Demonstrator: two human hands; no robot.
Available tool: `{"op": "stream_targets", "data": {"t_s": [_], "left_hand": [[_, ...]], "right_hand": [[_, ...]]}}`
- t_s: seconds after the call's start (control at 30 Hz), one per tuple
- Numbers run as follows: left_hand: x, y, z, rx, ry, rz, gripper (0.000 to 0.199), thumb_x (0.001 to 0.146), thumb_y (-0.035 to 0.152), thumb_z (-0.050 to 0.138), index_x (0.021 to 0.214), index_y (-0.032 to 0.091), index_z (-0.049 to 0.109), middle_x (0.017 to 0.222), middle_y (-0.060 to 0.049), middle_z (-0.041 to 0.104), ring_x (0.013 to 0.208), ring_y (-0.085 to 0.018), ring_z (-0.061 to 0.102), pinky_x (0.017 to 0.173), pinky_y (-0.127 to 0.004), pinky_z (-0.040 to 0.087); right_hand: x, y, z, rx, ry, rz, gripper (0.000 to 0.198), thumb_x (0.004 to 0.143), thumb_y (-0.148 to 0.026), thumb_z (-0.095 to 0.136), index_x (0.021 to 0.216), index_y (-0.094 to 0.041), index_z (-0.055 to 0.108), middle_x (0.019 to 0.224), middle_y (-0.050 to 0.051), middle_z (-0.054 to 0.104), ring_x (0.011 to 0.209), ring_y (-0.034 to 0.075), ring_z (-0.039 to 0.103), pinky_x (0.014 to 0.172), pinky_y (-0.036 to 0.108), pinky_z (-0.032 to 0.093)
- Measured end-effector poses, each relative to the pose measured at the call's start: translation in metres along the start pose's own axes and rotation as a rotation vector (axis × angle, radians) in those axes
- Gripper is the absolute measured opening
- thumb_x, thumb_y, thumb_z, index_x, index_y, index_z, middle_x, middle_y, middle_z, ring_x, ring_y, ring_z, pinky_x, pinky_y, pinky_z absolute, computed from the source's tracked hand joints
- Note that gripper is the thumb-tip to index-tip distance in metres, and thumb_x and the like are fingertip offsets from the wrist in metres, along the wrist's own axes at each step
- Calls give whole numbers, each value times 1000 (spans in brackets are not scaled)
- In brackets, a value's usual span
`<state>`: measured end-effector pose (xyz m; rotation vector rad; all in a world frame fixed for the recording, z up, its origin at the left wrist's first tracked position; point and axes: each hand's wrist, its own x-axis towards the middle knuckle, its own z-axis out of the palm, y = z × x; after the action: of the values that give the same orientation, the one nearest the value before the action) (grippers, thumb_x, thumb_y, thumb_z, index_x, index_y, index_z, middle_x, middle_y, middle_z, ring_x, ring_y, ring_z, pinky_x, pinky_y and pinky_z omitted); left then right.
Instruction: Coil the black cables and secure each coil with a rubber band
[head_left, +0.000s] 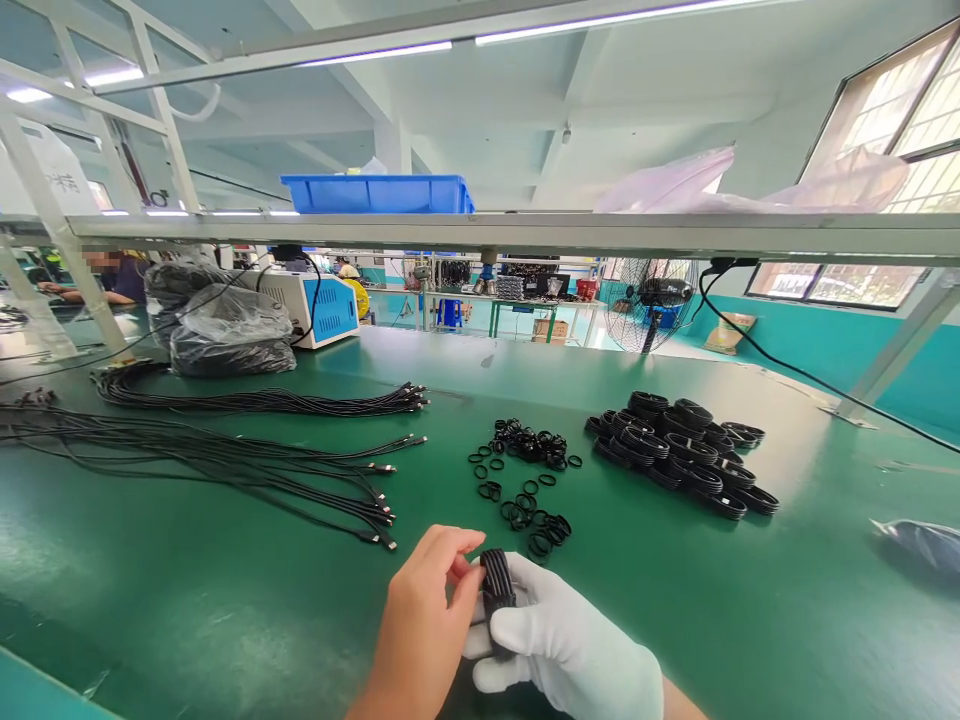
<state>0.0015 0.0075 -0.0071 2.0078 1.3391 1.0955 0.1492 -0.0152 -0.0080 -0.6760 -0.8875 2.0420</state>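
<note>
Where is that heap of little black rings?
In the head view, the heap of little black rings lies mid-table, between the straight cables on the left and the coiled cables on the right, beyond the gloved right hand.

This is a factory workshop, by all signs a cable-assembly floor. A long green counter [225, 600] carries bundles of black USB-type cables [300, 402], piled cable coils [690, 450] and scattered black rings [529, 442]. Above it run a metal shelf [525, 232] with a blue plastic bin [379, 196] and strip lights [622, 21]. A blue-and-white benchtop machine [334, 308], a pedestal fan [666, 292], farther worktables [525, 304], and another person [131, 278] seen at the left fit an industrial room.
</note>
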Motion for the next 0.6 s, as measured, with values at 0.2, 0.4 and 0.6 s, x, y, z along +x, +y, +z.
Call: {"op": "stream_targets", "data": {"t_s": [0.2, 0.4, 0.6], "left_hand": [[-3, 5, -8, 28, 104, 90, 16, 82, 14, 47, 84, 24, 60, 78, 3, 62, 67, -11, 60, 60, -21, 49], [-4, 4, -1, 224, 238, 522, 23, 82, 4, 45, 91, 18, 62, 82, -2, 66, 75, -14, 62, 68, -24, 51], [1, 3, -1, 230, 177, 448, 24, 79, 4, 45, 87, 18, 64, 73, -1, 66, 65, -13, 62, 61, -23, 51]], "right_hand": [[-4, -2, -4, 185, -185, 10, 45, 69, -27, 69, 109, -17, 50, 90, 5, 53, 82, 14, 56, 68, 25, 45], [-1, 2, 2, 24, -51, -20, 45, 63, -22, 73, 102, -13, 53, 87, 3, 54, 76, 13, 58, 65, 26, 50], [-1, 1, 3, -2, -34, -23, 49, 60, -21, 74, 103, -12, 52, 90, 5, 56, 76, 13, 58, 64, 25, 49]]}}
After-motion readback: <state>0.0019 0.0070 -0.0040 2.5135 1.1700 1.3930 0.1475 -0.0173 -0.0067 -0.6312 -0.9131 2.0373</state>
